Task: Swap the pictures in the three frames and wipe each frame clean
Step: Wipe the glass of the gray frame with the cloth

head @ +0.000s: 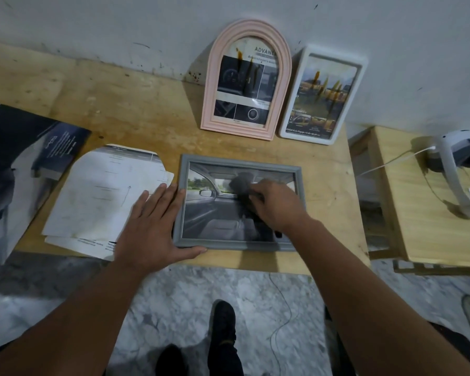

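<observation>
A grey rectangular frame (pixel 239 160) lies flat on the wooden table (pixel 120 109), holding a car-interior picture. My left hand (pixel 152 226) presses flat against the frame's left edge, thumb along its front rim. My right hand (pixel 277 204) is on the glass, shut on a dark cloth (pixel 242 188). A pink arched frame (pixel 280 77) leans on the wall behind, with brown stains on its glass. Next to it on the right leans a white rectangular frame (pixel 361 77), also stained.
Loose printed sheets (pixel 101 191) lie left of the grey frame, and a dark brochure (pixel 25 164) sits at the far left. A second wooden stand (pixel 418 213) on the right carries a white device (pixel 456 158) with a cable. Marble floor and my shoes are below.
</observation>
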